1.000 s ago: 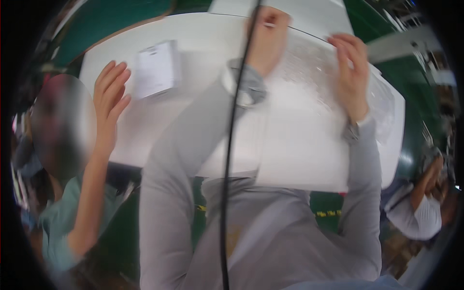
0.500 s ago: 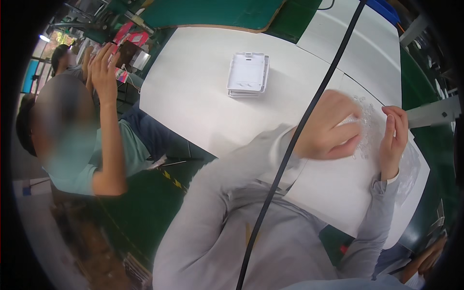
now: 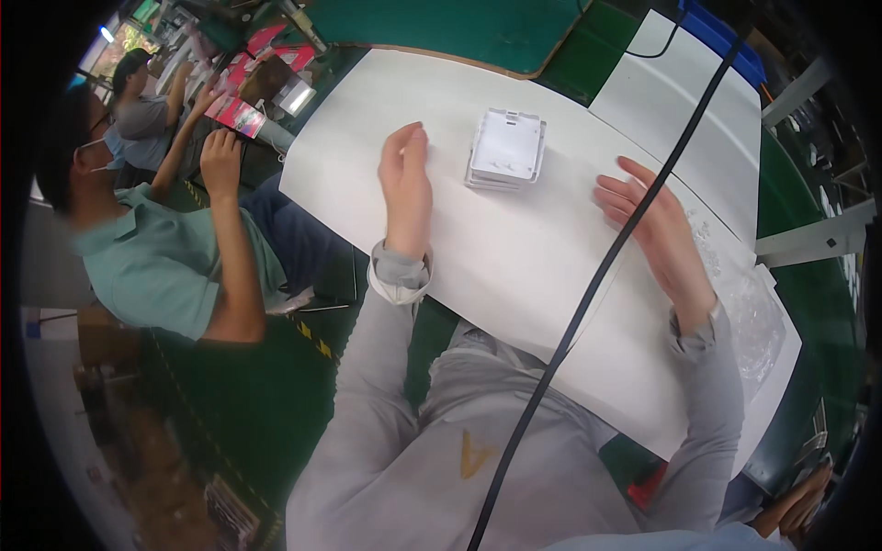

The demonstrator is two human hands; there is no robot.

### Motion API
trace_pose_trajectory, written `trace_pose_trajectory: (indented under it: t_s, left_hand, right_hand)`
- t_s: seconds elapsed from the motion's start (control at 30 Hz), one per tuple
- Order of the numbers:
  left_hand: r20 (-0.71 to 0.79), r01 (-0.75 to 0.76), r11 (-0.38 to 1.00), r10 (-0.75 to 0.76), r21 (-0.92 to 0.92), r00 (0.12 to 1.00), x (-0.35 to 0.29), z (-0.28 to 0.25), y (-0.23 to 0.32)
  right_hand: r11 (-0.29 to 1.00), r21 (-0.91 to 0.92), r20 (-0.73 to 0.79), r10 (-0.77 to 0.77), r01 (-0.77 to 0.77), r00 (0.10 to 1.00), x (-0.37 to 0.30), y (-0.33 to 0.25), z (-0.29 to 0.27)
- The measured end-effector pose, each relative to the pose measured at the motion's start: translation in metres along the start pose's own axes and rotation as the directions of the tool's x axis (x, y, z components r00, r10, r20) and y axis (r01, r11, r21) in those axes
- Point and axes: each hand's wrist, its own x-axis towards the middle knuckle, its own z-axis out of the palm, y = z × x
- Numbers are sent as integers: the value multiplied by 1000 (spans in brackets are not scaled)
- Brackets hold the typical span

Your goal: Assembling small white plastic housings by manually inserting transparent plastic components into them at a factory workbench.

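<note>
A small stack of white, shallow rectangular plastic housings [image 3: 507,145] rests on the white table [image 3: 542,275]. To the left of the stack, my left hand [image 3: 406,188] is raised with its fingers stretched and lightly curved, and nothing shows in it. On the stack's other side, my right hand [image 3: 660,234] has its fingers spread and holds nothing visible. Neither hand touches the housings. Small clear pieces [image 3: 706,237] lie scattered just right of my right hand, partly hidden by it. Closer to my right forearm lies a crumpled clear plastic bag [image 3: 755,321].
A black cable [image 3: 611,253] crosses the view diagonally, in front of my right fingers. At left a co-worker in a green shirt [image 3: 152,262] sits near the table edge. A grey metal bar [image 3: 813,237] stands at right, a blue bin [image 3: 721,37] at far right.
My left hand has moved from the clear pieces at right to the left of the stack. My right hand has shifted left toward the housings, and its fingers have spread. The view has shifted.
</note>
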Motion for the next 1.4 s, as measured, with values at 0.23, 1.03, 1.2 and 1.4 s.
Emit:
trace_pose_trajectory:
  t_s: [0.23,1.03,1.2,1.4]
  left_hand:
    - [214,231,969,-208,-85,954,-4,30,5]
    - [331,-64,998,61,-1,942,22,153,-40]
    - [244,9,1000,-3,-22,970,37,136,-35]
    - [298,-109,982,59,153,953,50,141,-12]
  right_hand:
    - [991,125,-36,46,-41,998,39,12,25]
    - [1000,17,-157,-1,4,988,100,23,-3]
    - [907,-342,-405,-380,247,832,64,15,-28]
    - [750,-577,-517,-642,322,567,-40,26,-140]
